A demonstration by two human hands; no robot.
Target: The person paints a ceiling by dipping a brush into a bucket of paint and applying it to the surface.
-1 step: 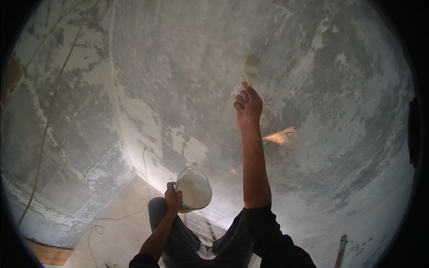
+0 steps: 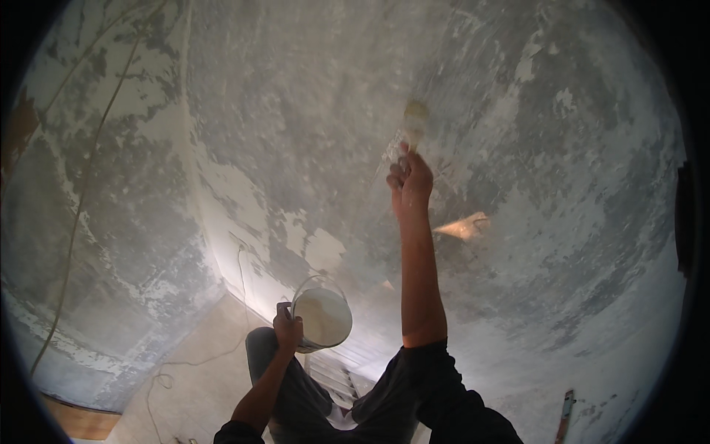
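My right hand [image 2: 410,177] is raised against a mottled grey and white plaster wall [image 2: 296,103], its fingers closed on the handle of a flat paintbrush [image 2: 416,118]. The brush head is blurred over the wall, and I cannot tell whether it touches it. Lower down, my left hand [image 2: 287,325] grips the rim or handle side of a round white bucket [image 2: 322,322], whose wire handle stands up. Pale contents show inside the bucket, held above my bent left knee.
A metal ladder [image 2: 333,377] shows between my legs. Below lies a pale floor [image 2: 192,333] with a thin looping cable [image 2: 163,377]. Another cord [image 2: 89,170] runs down the left wall. A long narrow object [image 2: 566,411] is at the lower right, and a dark object [image 2: 684,214] at the right edge.
My right hand and the brush have moved slightly down the picture, and the brush is more blurred. My left hand and the bucket look nearly unchanged.
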